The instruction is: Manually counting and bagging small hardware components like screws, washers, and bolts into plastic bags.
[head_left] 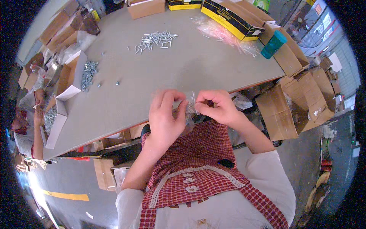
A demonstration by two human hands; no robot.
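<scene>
Head view, frame centre: left hand (166, 116) and right hand (217, 107) pinch a small clear plastic bag (189, 108) between closed fingertips at the grey table (198, 65) edge. Bag hangs between the hands; its long axis cannot be told.

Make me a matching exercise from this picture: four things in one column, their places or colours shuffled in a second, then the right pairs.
Things:
1. clear bag
2. screw pile
3. teal cup
4. white box

Places or colours:
A. loose on the far middle of the table
B. at the table's left edge, beside a heap of small metal parts
C. pinched between the left hand and right hand
D. on the table's right corner, blue-green

Pairs: 1-C, 2-A, 3-D, 4-B
</scene>
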